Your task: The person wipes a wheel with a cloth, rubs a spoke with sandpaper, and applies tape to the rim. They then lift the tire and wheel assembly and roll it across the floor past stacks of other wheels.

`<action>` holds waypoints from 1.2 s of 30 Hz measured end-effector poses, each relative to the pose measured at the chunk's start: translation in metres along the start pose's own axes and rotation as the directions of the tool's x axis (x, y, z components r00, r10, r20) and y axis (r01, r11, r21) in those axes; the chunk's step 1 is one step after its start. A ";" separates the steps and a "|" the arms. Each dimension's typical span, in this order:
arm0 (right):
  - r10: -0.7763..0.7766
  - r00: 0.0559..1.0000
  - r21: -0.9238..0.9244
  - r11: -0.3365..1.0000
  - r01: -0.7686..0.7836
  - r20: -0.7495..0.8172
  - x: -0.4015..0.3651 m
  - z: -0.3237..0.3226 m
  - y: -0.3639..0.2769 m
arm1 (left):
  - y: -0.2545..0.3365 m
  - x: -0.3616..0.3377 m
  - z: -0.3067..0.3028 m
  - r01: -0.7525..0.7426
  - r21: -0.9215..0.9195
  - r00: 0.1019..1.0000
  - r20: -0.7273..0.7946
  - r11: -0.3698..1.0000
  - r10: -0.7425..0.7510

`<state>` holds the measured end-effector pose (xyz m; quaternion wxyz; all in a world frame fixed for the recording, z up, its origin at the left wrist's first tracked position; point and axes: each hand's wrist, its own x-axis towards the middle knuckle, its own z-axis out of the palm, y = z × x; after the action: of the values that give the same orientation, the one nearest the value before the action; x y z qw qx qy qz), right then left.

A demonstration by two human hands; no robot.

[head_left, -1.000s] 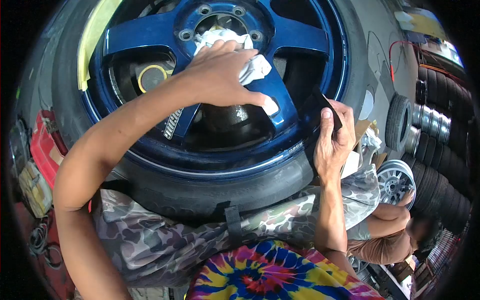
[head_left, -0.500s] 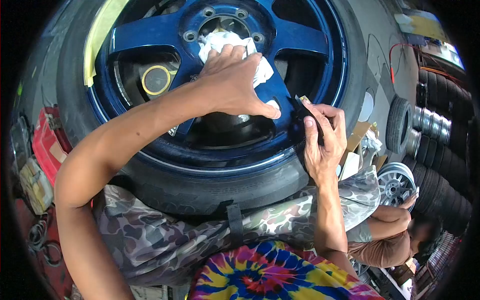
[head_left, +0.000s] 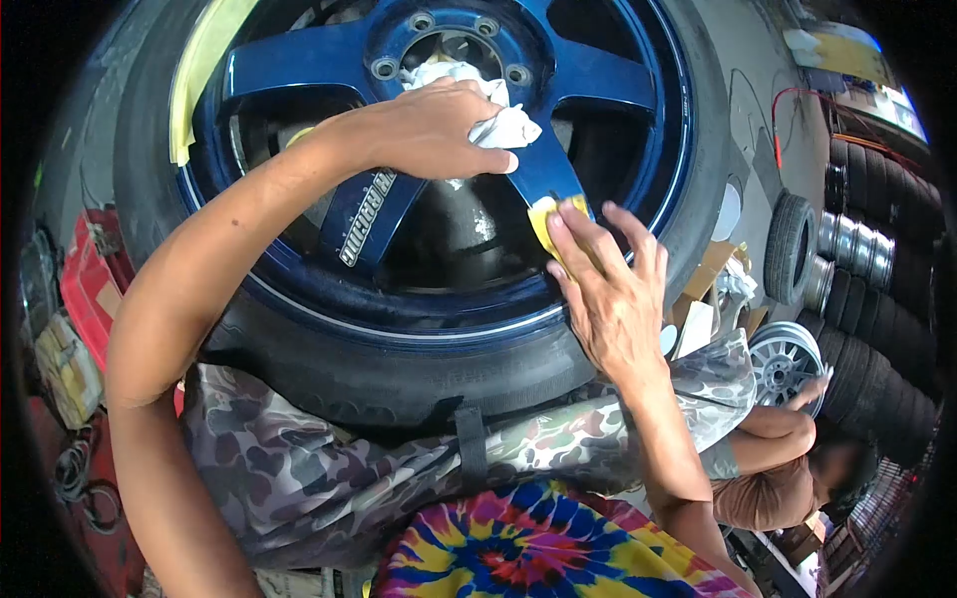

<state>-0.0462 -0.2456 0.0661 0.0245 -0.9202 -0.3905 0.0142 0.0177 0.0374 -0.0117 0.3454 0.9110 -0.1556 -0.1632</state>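
A blue spoked wheel point(head_left: 294, 65) lies in front of me inside a black tire point(head_left: 399, 374). At its hub my left hand point(head_left: 434, 130) is closed on a crumpled white rag point(head_left: 513, 128), thumb pointing right. My right hand point(head_left: 613, 299) presses a small bent yellow sheet point(head_left: 542, 227) against the lower right spoke with its fingertips; the sheet's exact kind I cannot make out. Pale lettering point(head_left: 369, 219) runs along the spoke to the left. Yellow masking tape point(head_left: 194, 85) covers part of the left rim. My left forearm hides most of a yellow tape roll point(head_left: 299, 136).
At the right are stacked tires point(head_left: 877, 219), a loose tire point(head_left: 793, 249) and cardboard point(head_left: 710, 271). A co-worker point(head_left: 768, 493) sits at lower right, a hand at a silver wheel point(head_left: 783, 364). A red bag point(head_left: 88, 269) lies at the left.
My right hand has moved up and left onto the spoke, turning the sheet so its yellow face shows instead of black. My left hand has shifted slightly up and left, uncovering the lettering.
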 end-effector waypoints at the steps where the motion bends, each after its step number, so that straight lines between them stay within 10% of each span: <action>1: -0.026 0.999 -0.033 0.999 0.025 -0.031 0.011 0.005 -0.001 | 0.001 -0.001 -0.001 -0.025 0.034 1.000 0.005 0.999 0.025; 36: -0.058 0.998 -0.054 0.997 0.059 0.033 -0.002 0.006 0.002 | 0.002 -0.038 0.019 -0.287 0.031 0.924 -0.256 0.957 0.285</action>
<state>-0.0463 -0.2480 0.0602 -0.0067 -0.9083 -0.4178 0.0172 -0.0245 0.0400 -0.0165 0.3859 0.8908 -0.2398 0.0084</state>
